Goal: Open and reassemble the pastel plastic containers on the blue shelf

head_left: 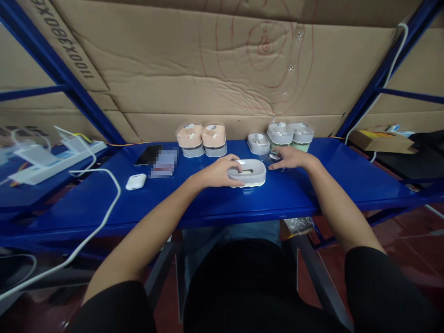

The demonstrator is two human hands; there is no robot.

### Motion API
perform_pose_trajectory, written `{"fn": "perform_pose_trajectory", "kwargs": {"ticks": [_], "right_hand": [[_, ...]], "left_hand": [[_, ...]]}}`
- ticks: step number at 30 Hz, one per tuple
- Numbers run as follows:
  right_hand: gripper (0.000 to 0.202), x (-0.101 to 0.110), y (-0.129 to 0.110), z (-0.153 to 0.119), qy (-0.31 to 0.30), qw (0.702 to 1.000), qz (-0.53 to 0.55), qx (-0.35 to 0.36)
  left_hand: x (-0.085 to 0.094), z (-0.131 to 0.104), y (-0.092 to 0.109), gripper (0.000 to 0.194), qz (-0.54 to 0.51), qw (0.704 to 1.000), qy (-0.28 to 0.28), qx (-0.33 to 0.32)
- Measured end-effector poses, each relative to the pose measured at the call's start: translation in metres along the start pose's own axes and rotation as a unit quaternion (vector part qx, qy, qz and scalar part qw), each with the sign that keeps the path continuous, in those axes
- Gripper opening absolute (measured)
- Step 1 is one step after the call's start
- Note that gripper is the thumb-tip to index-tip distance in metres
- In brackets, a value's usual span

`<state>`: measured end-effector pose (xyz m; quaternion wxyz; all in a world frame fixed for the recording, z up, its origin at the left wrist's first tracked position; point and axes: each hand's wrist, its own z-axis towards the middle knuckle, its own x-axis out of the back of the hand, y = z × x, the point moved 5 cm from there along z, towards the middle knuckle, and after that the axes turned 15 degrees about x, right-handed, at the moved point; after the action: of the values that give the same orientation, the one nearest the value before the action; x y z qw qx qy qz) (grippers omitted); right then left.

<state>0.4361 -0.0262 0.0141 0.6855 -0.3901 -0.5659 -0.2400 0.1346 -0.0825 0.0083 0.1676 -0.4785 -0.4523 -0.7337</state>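
Container [255, 176] between left fingers [233, 164]

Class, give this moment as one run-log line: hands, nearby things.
left hand: gripping grey oval container | right hand: at clear plastic piece | nearby: peach-topped containers, white case

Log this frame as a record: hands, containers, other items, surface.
left_hand: left hand gripping the left end of a grey oval container
right_hand: right hand at a clear piece, grip unclear
back_left: two peach-topped containers, side by side
back_right: small grey container, beside two grey-topped containers with green below
front_left: white case
surface: blue table
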Motion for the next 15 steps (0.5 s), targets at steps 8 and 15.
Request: {"fn": "perform_pose_trajectory", "kwargs": {"ticks": [8, 15], "right_hand": [[0.091, 0.016, -0.016, -0.006, 0.097, 0.995, 0.014, 0.035], [0.088, 0.001, -0.089, -0.001, 0.14, 0.963, 0.029, 0.227]], "left_hand": [[-0.015, 0.005, -0.011, 0.12, -0.023, 0.999, -0.012, 0.033], [-0.028, 0.016, -0.028, 0.156, -0.138, 0.986, 0.008, 0.089]]}}
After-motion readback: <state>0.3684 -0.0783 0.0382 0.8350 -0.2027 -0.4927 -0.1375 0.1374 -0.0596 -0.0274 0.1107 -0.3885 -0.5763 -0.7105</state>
